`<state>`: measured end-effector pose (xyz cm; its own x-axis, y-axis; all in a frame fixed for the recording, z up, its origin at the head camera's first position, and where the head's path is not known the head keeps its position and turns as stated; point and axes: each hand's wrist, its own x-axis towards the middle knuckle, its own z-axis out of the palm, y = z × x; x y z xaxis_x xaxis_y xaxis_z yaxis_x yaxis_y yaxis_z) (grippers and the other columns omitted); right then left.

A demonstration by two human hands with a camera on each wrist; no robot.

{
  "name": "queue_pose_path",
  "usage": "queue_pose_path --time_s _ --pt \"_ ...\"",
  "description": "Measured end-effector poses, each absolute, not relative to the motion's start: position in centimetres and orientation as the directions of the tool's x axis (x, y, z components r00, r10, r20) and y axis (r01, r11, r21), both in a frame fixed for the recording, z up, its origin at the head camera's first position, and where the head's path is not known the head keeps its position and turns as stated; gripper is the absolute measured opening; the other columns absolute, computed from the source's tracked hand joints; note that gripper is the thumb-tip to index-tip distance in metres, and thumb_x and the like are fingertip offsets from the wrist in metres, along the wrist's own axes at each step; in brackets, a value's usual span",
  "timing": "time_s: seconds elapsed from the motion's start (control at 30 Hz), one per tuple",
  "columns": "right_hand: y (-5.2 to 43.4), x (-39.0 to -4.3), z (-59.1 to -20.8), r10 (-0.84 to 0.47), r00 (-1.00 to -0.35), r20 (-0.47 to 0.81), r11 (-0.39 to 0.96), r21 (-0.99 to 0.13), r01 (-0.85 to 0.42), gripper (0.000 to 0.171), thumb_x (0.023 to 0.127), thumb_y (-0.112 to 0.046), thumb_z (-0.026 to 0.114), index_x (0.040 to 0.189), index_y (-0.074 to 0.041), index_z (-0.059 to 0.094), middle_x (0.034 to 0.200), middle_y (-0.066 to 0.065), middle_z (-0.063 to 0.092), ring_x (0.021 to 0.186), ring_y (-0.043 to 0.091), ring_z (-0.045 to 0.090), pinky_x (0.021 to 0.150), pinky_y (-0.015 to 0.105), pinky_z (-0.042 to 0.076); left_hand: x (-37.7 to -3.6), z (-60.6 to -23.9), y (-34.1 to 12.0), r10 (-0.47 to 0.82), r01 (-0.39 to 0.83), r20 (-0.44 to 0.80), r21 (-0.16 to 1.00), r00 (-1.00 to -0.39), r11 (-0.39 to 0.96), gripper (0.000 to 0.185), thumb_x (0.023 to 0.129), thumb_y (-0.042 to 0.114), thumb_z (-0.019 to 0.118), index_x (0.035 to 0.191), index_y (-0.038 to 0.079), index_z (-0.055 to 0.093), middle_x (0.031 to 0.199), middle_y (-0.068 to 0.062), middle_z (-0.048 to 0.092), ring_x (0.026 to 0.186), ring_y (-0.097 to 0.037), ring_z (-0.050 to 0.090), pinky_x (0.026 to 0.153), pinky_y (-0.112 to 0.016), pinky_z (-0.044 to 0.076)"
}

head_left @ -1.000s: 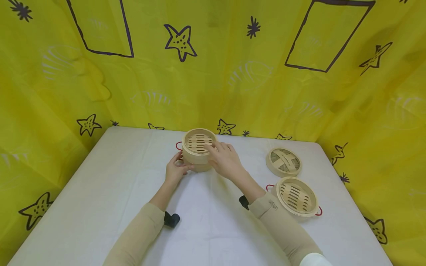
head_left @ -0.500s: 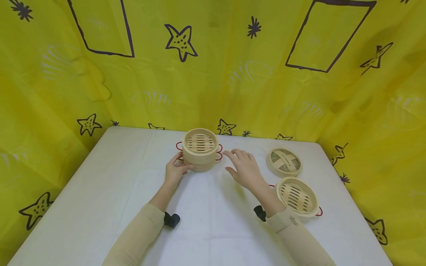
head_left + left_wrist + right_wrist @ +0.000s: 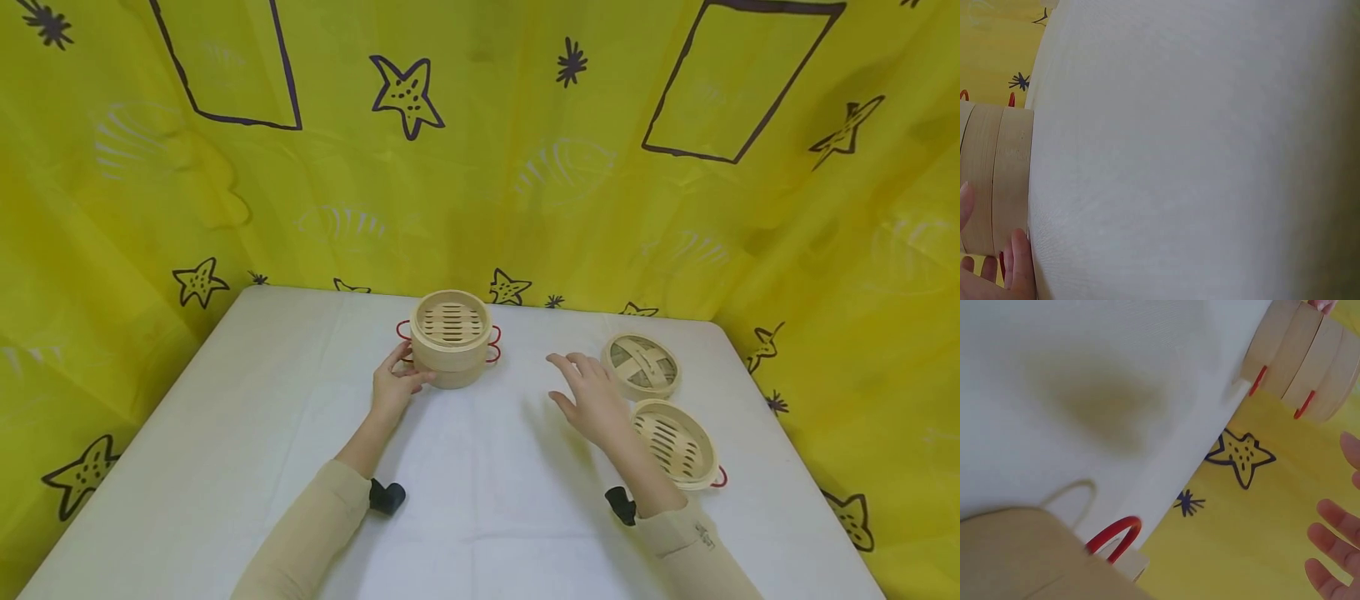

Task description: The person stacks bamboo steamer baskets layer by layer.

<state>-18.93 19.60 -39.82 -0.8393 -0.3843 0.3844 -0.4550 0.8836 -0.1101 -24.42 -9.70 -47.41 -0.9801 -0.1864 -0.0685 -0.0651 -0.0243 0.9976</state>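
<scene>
Two stacked bamboo steamer baskets (image 3: 450, 354) with red side handles stand near the far edge, the slatted floor of the upper one showing. My left hand (image 3: 392, 387) holds the stack at its left side, thumb across the front and fingers around the side. In the left wrist view, the fingers (image 3: 1020, 265) lie against the lower basket. My right hand (image 3: 596, 400) hovers over the table with fingers spread, holding nothing. Just to its right is a third steamer basket (image 3: 678, 450). A woven bamboo lid (image 3: 642, 365) lies behind that basket.
A white cloth covers the table (image 3: 472, 500). Yellow curtains (image 3: 480, 167) with star drawings hang behind it and along both sides. A black wrist mount (image 3: 387, 497) shows at the left cuff, another mount (image 3: 621, 506) at the right.
My right hand has come off the upper basket and moved right and toward me, to beside the third basket. My left hand and the stack have stayed in place.
</scene>
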Motion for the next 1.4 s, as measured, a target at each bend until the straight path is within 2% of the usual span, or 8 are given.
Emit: queue_pose_path --time_s 0.3,0.57,0.8,1.1,1.4 --pt "21.7 -17.3 -40.1 -0.334 -0.863 0.380 0.904 -0.132 -0.407 0.054 0.077 -0.017 0.073 0.125 -0.011 0.049 0.112 0.014 0.053 0.106 0.034 0.050 0.088 0.054 0.039 -24.4 -47.4 -9.8 -0.190 -0.087 -0.089 0.996 -0.978 -0.019 0.077 0.070 -0.003 0.075 0.137 0.008 0.041 0.130 -0.008 0.047 0.078 -0.007 0.055 0.061 -0.018 0.050" --pt "23.8 -15.9 -40.7 -0.251 -0.909 0.334 0.913 -0.230 -0.337 0.053 0.080 -0.017 0.070 0.128 -0.011 0.047 0.122 0.014 0.049 0.115 0.035 0.043 0.093 0.056 0.033 -24.4 -47.3 -9.8 -0.186 -0.092 -0.094 0.996 -0.978 -0.020 0.076 0.070 -0.003 0.075 0.137 0.010 0.042 0.131 -0.008 0.047 0.079 -0.007 0.055 0.060 -0.018 0.050" --pt "24.8 -14.9 -41.2 -0.191 -0.929 0.317 0.929 -0.249 -0.276 0.050 0.081 -0.016 0.068 0.127 -0.011 0.047 0.127 0.016 0.046 0.119 0.035 0.040 0.092 0.056 0.032 -24.3 -47.1 -9.7 -0.184 -0.095 -0.099 0.995 -0.978 -0.030 0.075 0.070 -0.004 0.074 0.137 0.010 0.043 0.132 -0.009 0.047 0.082 -0.012 0.056 0.060 -0.018 0.050" --pt "26.0 -13.7 -41.9 -0.167 -0.943 0.288 0.943 -0.233 -0.238 0.049 0.082 -0.018 0.065 0.127 -0.012 0.045 0.121 0.018 0.049 0.112 0.040 0.044 0.089 0.060 0.031 -24.3 -47.1 -9.8 -0.173 -0.097 -0.103 0.994 -0.980 -0.042 0.076 0.071 -0.003 0.074 0.137 0.011 0.042 0.131 -0.006 0.047 0.076 -0.005 0.055 0.061 -0.018 0.050" --pt "27.1 -12.5 -41.8 -0.162 -0.935 0.317 0.959 -0.172 -0.224 0.052 0.076 -0.017 0.072 0.121 -0.009 0.049 0.111 0.019 0.053 0.101 0.041 0.050 0.081 0.061 0.037 -24.3 -47.2 -9.9 -0.173 -0.094 -0.100 0.995 -0.980 -0.042 0.076 0.070 -0.003 0.075 0.137 0.010 0.042 0.132 -0.007 0.047 0.072 -0.002 0.055 0.060 -0.017 0.050"
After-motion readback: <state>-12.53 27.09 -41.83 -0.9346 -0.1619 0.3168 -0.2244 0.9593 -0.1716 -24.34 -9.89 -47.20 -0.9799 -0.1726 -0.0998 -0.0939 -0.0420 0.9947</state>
